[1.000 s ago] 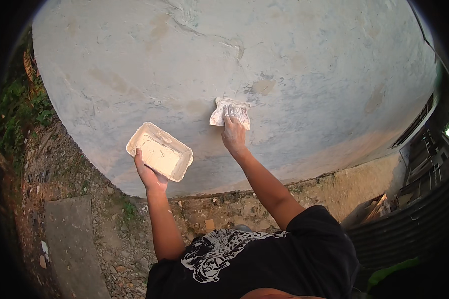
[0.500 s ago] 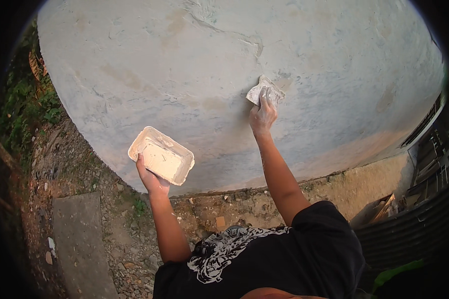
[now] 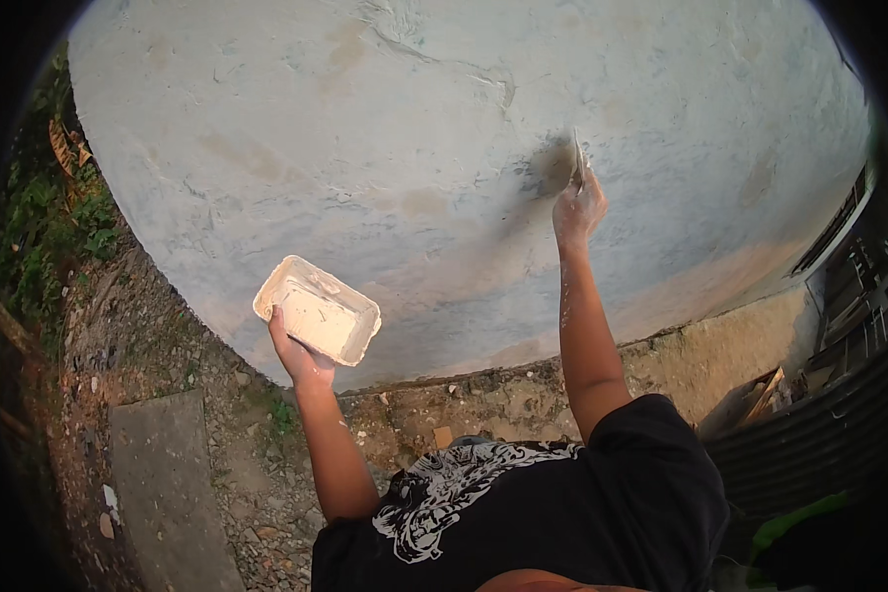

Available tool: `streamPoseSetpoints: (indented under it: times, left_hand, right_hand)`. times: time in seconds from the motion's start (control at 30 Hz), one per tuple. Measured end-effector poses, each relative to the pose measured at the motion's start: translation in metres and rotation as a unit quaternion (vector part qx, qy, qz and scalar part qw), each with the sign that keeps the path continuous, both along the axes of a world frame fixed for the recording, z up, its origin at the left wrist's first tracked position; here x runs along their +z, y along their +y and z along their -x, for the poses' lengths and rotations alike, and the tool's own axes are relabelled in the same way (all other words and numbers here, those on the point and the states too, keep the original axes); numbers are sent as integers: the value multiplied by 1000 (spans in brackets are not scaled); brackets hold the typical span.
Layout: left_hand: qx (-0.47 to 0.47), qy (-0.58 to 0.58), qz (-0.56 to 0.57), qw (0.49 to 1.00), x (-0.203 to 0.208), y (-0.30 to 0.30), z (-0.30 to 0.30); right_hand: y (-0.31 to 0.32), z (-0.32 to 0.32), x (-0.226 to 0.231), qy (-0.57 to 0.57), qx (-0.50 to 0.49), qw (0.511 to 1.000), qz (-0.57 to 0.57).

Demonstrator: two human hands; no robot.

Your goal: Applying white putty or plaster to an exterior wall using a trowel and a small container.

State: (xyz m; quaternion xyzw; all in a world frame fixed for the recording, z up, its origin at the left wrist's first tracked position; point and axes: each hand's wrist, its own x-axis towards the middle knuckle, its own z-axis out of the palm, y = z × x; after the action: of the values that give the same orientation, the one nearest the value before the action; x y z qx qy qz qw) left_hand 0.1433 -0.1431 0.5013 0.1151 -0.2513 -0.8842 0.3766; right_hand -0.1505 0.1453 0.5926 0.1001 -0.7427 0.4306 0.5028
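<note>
My left hand (image 3: 301, 357) is closed on the near left side of a rectangular tub (image 3: 352, 347), its thumb over the rim. Pale, cream-coloured putty coats the tub's inside and edges. Farther up and to the right, my right hand (image 3: 579, 205) grips a thin putty scraper (image 3: 576, 148), seen nearly edge-on against the wall. White smears cover that hand's fingers and wrist. The grey-white plastered wall (image 3: 414, 178) behind has rough patches and a raised crack line near the top. A shadow falls left of the scraper; whether its edge touches the wall I cannot tell.
Stony ground (image 3: 266, 503) runs along the wall's foot, with a concrete slab (image 3: 173, 483) at the lower left. Green plants (image 3: 30, 227) grow at the far left. Dark corrugated sheeting (image 3: 809, 454) and some boards (image 3: 760, 395) stand at the right.
My right hand has moved right along the wall, and the scraper has turned from showing its flat face to nearly edge-on. The left hand and tub stay almost still.
</note>
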Motion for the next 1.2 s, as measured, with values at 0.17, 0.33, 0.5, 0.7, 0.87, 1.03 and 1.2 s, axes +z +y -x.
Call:
streamPoseSetpoints:
  times: [0.17,0.33,0.5,0.7,0.87,1.03,1.2]
  left_hand:
    - [-26,15,11,999,-8,10,10]
    - [-77,-26,7,997,-16,30,29]
    - [-142,-56,12,988,-29,77,49]
    - [-281,-48,18,958,-70,144,80]
    - [-347,-100,6,932,-90,240,76]
    - [-412,-151,-15,899,-132,326,57]
    - [-458,-227,-31,859,-167,417,10]
  right_hand:
    - [-42,8,-24,0,-8,1000,-24]
    - [-80,-38,-96,-7,144,964,-222]
    - [-41,-85,-44,-374,280,878,-103]
    - [49,-118,-66,-403,430,783,199]
    - [140,-152,-109,-498,321,800,93]
    - [239,-194,-159,-502,258,822,74]
    - [351,-268,-194,-522,282,775,217]
